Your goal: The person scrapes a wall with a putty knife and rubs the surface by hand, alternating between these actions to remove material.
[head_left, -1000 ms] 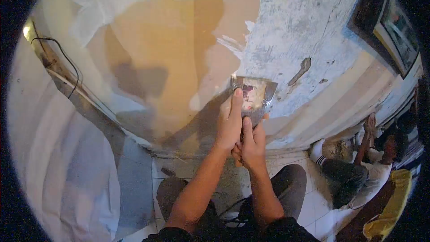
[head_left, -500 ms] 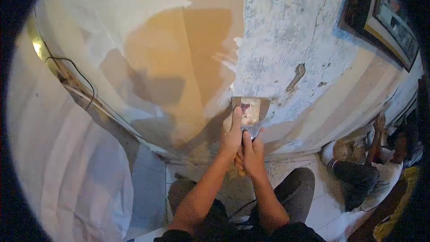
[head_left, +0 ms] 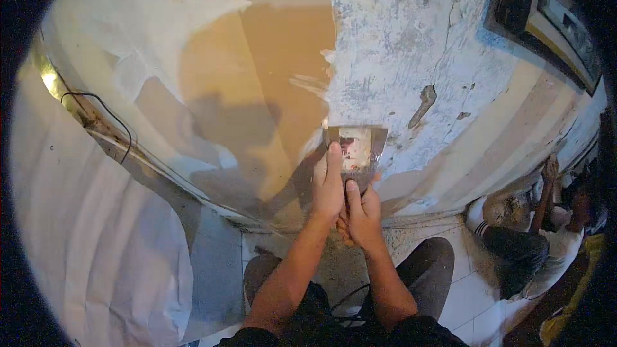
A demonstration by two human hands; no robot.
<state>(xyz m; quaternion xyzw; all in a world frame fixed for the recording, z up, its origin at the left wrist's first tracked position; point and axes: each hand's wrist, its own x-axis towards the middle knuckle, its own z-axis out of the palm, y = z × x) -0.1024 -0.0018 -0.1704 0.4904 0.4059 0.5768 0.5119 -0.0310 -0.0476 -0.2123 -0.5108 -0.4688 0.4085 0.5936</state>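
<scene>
A wide metal putty knife (head_left: 357, 149) with a worn label lies flat against the wall, at the seam between smooth tan filler (head_left: 276, 90) and rough, flaking blue-grey plaster (head_left: 398, 45). My left hand (head_left: 328, 186) presses its index finger onto the blade's left side. My right hand (head_left: 362, 217) grips the handle just below, fingers wrapped round it and index finger on the blade. Both hands touch each other.
A dark cable (head_left: 103, 112) runs along a pale strip at the left. A framed picture (head_left: 553, 19) hangs at the upper right. Another person (head_left: 527, 238) crouches at the wall base on the right. My knees rest on a tiled floor (head_left: 463, 295).
The putty knife and both hands slid down the wall, then back up a little and slightly left. The view shifted, so the wall seam sits further left.
</scene>
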